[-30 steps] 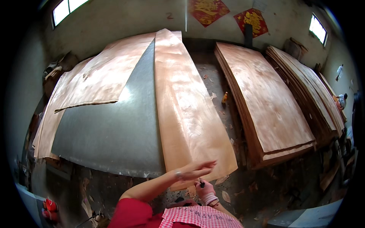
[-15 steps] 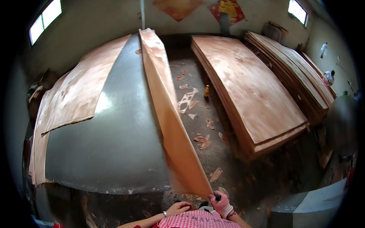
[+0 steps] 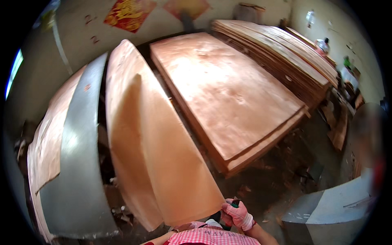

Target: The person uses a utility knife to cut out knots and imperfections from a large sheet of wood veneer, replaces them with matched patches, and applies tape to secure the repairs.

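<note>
My right hand, in a pink glove, is closed at the near right corner of a large thin wood veneer sheet. A small tool with a dark handle is also in that hand. The sheet is raised and curved, with a fold along its length, and stretches away from me between the table and a veneer stack. My left forearm comes in at the lower edge, by my pink checked apron. The left hand is low by the sheet's near edge, its fingers hidden.
On the left, a grey smooth-topped table carries more veneer. A tall veneer stack stands right of my sheet, with another stack beyond. A grey-white surface is at lower right. Scraps litter the floor.
The veneer sheet has come off the table's right side and moved right, over the gap toward the stack, opening wider. My right hand still grips its corner. The view has turned right.
</note>
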Motion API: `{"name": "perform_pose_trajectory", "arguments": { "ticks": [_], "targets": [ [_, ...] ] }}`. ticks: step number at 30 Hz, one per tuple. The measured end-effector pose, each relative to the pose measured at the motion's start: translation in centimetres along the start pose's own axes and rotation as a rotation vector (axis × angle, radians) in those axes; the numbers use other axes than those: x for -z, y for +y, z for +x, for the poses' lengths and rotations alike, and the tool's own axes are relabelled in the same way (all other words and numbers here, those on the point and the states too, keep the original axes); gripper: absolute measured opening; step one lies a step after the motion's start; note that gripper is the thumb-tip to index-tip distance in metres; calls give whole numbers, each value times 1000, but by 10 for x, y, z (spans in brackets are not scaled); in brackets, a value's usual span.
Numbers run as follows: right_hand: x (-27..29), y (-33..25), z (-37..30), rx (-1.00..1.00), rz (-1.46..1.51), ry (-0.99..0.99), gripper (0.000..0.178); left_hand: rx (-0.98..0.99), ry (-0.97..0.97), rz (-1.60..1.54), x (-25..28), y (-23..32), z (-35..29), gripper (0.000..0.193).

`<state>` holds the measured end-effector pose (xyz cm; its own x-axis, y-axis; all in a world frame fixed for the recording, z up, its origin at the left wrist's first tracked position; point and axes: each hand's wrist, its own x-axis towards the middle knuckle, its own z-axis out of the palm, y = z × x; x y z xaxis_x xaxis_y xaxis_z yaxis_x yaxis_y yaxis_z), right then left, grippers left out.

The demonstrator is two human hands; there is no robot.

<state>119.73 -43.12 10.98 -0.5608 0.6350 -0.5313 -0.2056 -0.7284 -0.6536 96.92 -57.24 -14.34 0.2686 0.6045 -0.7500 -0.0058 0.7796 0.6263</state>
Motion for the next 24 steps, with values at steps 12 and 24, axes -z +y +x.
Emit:
{"name": "perform_pose_trajectory", "arguments": {
  "ticks": [12,24],
  "targets": [
    [165,-187,107,244,-389,196,25,-233,448,-1197,43,73,184,44],
    [302,-360,160,266,-498,399,20,-545,859,-1475,91,221,262,45]
  ]
}}
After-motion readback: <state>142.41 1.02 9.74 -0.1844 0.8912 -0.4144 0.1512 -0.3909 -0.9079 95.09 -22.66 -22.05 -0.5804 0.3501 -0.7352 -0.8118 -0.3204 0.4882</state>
